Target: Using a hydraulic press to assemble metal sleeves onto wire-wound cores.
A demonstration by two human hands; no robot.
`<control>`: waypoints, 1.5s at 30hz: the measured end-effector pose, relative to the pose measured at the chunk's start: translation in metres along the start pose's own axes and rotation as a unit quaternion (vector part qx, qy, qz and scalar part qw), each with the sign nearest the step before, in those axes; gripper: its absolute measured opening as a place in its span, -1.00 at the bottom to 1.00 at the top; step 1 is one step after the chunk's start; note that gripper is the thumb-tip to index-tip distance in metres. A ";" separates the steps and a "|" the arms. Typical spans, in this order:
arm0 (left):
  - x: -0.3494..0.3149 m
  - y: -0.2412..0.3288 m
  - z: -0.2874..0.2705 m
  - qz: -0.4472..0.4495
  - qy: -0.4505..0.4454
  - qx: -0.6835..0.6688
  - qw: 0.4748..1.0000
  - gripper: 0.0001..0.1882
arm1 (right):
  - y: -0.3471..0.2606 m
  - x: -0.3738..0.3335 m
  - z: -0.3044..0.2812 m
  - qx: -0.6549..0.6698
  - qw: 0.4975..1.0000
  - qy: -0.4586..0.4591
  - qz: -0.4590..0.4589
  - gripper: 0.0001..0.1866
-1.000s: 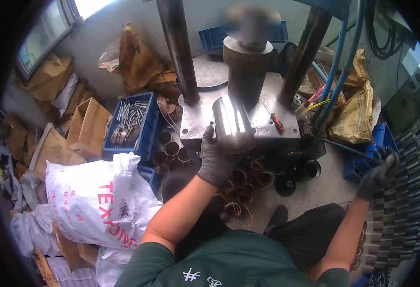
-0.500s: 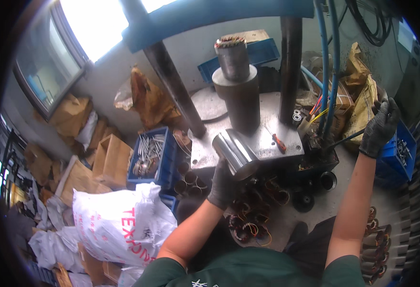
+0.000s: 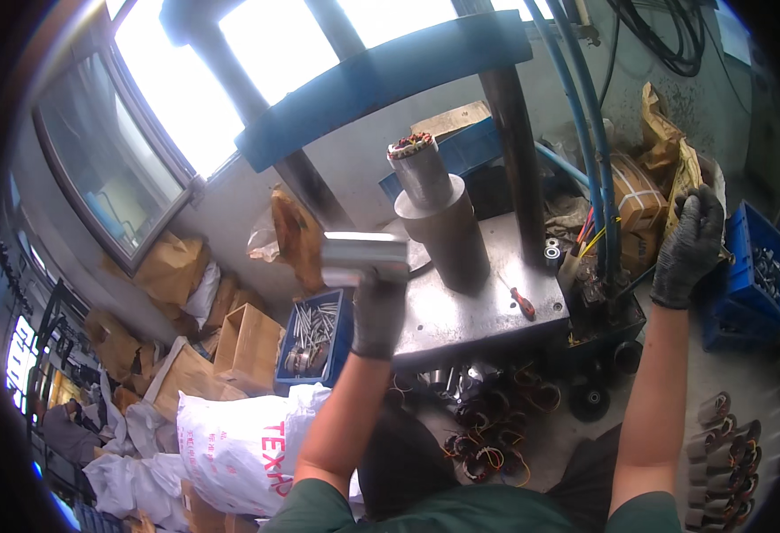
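Note:
My left hand (image 3: 379,318), in a dark glove, grips a shiny metal sleeve (image 3: 363,256), a hollow cylinder, which is raised in front of the press and blurred by motion. Out to the right, my gloved right hand (image 3: 687,250) is at the end of a dark lever (image 3: 640,280), its fingers bent and partly hidden. On the steel press table (image 3: 443,315) stands a thick metal post (image 3: 447,235). Atop it sits a narrower metal cylinder (image 3: 421,180) with a coloured wire winding (image 3: 410,145) showing at its upper end. An orange-handled screwdriver (image 3: 522,304) lies on the table.
The blue press beam (image 3: 390,84) spans overhead between dark columns (image 3: 516,160). Blue bins of metal parts stand at left (image 3: 341,324) and right (image 3: 745,306). A white sack (image 3: 230,449) lies at lower left. Several wound stators (image 3: 483,444) are on the floor.
My left hand has lifted the metal sleeve up and to the left, turning it nearly level. The view has shifted and tilted. My right hand stays by the lever.

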State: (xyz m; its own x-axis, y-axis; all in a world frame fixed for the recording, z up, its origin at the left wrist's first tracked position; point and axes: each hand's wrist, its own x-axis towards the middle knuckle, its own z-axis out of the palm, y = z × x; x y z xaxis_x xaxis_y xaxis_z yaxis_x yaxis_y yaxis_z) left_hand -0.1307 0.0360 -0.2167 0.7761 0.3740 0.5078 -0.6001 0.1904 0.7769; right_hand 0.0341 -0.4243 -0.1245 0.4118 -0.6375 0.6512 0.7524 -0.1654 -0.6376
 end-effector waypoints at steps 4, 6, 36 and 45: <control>0.107 0.047 0.009 0.242 0.047 0.446 0.860 -0.60 | -0.001 -0.001 0.004 0.004 1.000 0.003 0.000 -0.75; 0.134 0.060 0.022 0.342 0.068 0.626 0.698 -0.69 | -0.001 -0.001 0.005 0.001 1.000 0.004 -0.001 -0.76; 0.217 0.078 0.133 0.150 0.064 0.255 0.953 -0.26 | 0.002 0.004 -0.003 -0.013 1.000 -0.015 -0.011 -0.81; 0.254 0.080 0.138 0.020 0.063 0.248 0.966 -0.32 | -0.026 0.030 -0.025 -0.070 0.991 -0.107 0.032 -0.82</control>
State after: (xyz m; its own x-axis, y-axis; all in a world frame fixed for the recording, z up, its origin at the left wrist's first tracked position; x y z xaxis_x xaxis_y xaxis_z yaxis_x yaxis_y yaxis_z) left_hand 0.0445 0.0212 0.0255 0.7059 0.4852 0.5159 -0.4380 -0.2734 0.8564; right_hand 0.0145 -0.4577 -0.0989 0.5678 -0.4783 0.6700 0.6482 -0.2420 -0.7220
